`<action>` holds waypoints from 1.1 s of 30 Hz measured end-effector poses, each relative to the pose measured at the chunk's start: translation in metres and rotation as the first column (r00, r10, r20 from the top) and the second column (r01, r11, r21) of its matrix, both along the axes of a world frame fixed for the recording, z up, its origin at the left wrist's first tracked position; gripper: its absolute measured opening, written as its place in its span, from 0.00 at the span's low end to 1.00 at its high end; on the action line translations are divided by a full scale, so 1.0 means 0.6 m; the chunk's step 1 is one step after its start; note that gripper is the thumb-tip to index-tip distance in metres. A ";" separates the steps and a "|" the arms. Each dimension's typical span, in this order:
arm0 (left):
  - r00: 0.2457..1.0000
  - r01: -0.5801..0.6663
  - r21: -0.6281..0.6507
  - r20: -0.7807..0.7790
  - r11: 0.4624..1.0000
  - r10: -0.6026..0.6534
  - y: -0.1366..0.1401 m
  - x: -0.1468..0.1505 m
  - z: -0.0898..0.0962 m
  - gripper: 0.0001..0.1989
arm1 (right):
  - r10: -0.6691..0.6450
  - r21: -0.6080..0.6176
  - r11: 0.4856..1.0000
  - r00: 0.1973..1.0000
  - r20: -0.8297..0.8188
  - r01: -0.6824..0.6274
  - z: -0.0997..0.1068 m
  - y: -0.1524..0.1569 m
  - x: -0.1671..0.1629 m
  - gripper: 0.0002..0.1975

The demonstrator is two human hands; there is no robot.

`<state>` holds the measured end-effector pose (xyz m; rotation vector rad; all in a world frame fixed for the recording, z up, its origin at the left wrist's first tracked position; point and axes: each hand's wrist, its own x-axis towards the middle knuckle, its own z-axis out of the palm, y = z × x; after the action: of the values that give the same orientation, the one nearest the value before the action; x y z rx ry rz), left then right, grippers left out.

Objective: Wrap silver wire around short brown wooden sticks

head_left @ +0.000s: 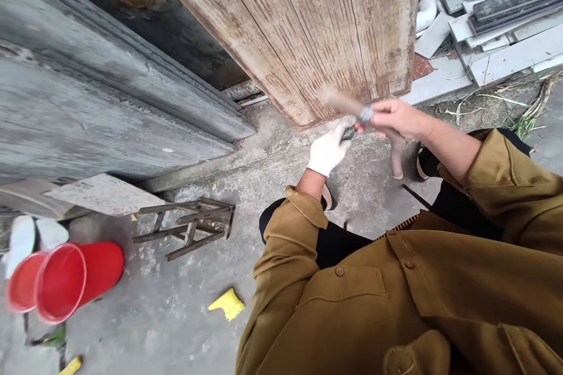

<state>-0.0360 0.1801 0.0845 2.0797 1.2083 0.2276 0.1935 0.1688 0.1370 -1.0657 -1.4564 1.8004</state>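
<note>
So I've got this wooden stick (345, 103) up in the air over the concrete floor (246, 187), near the floor's edge where the wooden panel (325, 41) stands. My bare right hand (394, 118) is closed around it, right beside the silvery wrap (366, 113). My gloved left hand (329, 149) is curled round a dark coil (348, 133), wire I think. I'd guess the stick's light, stiff and hard to break, and bare wood shouldn't slip much. Best hold is next to the wrap, imo. It's pale brownish, one end blurry, the other looks crooked, maybe forked.
</note>
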 end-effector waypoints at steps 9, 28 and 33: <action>0.837 0.322 0.299 -0.534 0.898 -0.123 -0.026 0.005 0.017 0.28 | -0.536 -0.250 0.815 0.844 0.016 0.522 -0.036 0.049 0.005 0.15; 0.799 0.328 0.264 -0.590 0.907 -0.117 -0.049 0.039 -0.001 0.21 | -0.266 -0.147 0.960 0.939 -0.220 0.238 -0.059 0.029 -0.044 0.18; 0.934 -0.043 0.206 -0.338 0.978 0.112 -0.047 0.013 0.004 0.24 | -0.636 -0.211 0.771 0.739 -0.223 0.600 -0.057 0.053 0.001 0.20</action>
<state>-0.0283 0.1518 0.0868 2.3126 1.5343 0.0110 0.1941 0.2003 0.1028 -1.1270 -0.6912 1.4743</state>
